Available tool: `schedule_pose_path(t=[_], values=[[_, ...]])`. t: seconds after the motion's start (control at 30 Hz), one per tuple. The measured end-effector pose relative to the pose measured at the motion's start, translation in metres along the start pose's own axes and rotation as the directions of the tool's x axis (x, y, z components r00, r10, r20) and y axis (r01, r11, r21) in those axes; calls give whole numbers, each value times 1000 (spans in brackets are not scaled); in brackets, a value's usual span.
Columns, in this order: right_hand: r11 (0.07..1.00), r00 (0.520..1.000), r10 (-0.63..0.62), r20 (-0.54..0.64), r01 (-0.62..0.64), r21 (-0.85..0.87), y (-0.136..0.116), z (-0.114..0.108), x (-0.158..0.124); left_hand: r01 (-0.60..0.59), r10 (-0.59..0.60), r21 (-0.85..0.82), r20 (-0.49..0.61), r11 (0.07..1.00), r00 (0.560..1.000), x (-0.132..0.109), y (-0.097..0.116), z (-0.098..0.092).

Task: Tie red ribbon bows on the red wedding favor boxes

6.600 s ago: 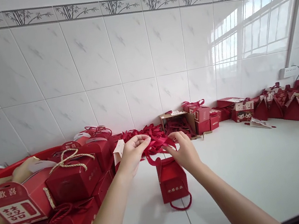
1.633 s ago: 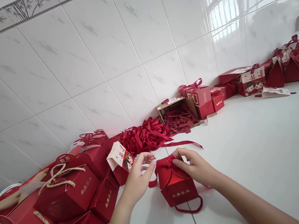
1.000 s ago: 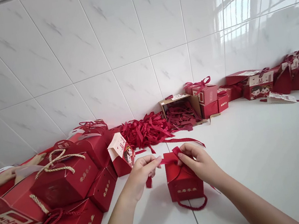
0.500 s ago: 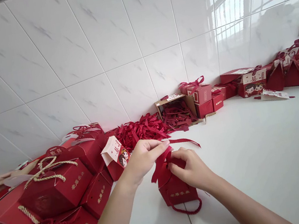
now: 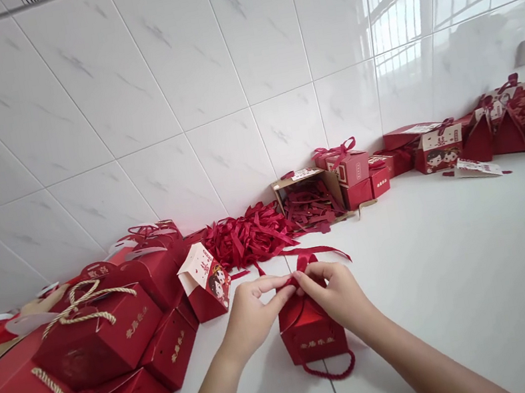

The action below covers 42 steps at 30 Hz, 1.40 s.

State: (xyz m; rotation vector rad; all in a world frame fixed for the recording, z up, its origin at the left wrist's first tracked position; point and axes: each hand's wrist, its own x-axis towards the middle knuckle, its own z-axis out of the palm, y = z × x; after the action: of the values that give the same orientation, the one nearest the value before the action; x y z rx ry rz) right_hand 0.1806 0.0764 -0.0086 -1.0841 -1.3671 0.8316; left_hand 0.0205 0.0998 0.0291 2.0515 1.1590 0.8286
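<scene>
Both hands, left hand (image 5: 250, 314) and right hand (image 5: 336, 293), pinch a red ribbon (image 5: 303, 262) atop a small red box (image 5: 311, 331) on the white counter (image 5: 458, 270). Behind, a cardboard box (image 5: 311, 201) holds ribbons.

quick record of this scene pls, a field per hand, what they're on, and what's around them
left: left hand pinches the red ribbon on top of the small red box
right: right hand pinches the same ribbon from the other side
box: upright on the white counter, gold lettering in front, rope handle lying before it
behind: ribbon pile and an open cardboard box by the tiled wall
left side: stacked larger red boxes
far right: more gift boxes along the wall
</scene>
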Motion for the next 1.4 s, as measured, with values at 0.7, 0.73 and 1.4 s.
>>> schedule_pose_path(t=[0.7,0.73,1.4], values=[[984,992,-125,19,126,-125,4,-6,-2,-42,17,-68,-330,997,944,-9,-12,23],[983,992,-119,30,122,-137,4,-6,-2,-39,16,-63,-333,997,943,-10,-12,22],[975,975,121,188,-152,164,6,2,2,-162,106,-192,-271,968,957,-4,-21,13]])
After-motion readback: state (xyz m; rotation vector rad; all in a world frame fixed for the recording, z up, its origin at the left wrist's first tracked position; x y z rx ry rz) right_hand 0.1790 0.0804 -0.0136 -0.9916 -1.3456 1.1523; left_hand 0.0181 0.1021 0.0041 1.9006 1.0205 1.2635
